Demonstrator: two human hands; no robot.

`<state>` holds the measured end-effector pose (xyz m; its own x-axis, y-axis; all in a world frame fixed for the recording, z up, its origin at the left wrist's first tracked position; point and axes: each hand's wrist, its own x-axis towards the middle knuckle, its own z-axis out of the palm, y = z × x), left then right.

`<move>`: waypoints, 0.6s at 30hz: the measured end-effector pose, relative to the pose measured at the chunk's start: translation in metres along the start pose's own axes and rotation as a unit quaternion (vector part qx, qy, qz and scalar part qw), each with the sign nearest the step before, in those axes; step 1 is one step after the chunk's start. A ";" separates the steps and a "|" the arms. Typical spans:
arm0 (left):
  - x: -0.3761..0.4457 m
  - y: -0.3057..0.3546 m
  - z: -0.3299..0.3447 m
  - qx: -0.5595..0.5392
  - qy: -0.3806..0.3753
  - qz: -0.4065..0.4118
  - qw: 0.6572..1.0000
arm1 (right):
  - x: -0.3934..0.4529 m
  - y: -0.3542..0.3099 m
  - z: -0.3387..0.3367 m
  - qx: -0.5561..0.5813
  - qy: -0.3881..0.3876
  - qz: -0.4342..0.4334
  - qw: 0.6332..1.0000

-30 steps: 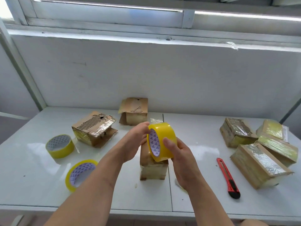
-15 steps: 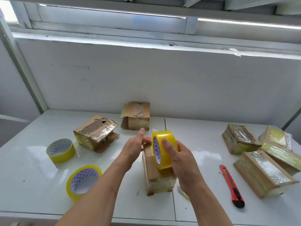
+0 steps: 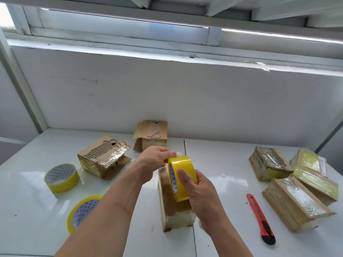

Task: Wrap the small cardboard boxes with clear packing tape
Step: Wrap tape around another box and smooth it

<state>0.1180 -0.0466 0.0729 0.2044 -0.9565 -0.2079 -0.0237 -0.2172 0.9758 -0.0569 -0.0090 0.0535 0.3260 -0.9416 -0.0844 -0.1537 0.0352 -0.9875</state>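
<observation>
Nearest, at lower left of frame: thin yellow-rimmed roll of tape [image 3: 84, 213] flat on glossy white table [image 3: 27, 210], partly behind left forearm. At lower right: red snap-off utility knife [image 3: 260, 219], lying lengthwise.

At lower centre: right hand [image 3: 199, 193] curled round yellow roll of clear packing tape [image 3: 182, 178], thumb across its outer face, roll upright on edge over long brown cardboard box [image 3: 174, 203]; touching the box or just above it, not discernible. Box standing on the table under both hands.

Just above: left hand [image 3: 155, 160] with fingertips pinched together on clear loose tape end [image 3: 176, 154] at top of roll. Half a second before, fingers straight and merely touching the roll; now closed on the end, a short clear strip lifted free.

At centre left: thicker yellow tape roll [image 3: 61, 178]. At centre right: four tape-wrapped brown boxes [image 3: 297, 206] clustered together.

Farther, left of centre: torn, perforated cardboard box [image 3: 104, 156] partly taped. Farthest, at centre by white wall: small open-flapped cardboard box [image 3: 151, 135].
</observation>
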 end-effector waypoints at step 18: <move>0.035 -0.006 0.014 -0.046 0.087 -0.062 0.993 | -0.008 -0.025 0.006 -0.064 0.074 0.011 0.995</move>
<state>0.1115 -0.0820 0.0591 0.3665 -0.8736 -0.3201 0.0994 -0.3053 0.9470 -0.0503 -0.0004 0.0782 0.1826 -0.9803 -0.0753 -0.2790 0.0218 -0.9600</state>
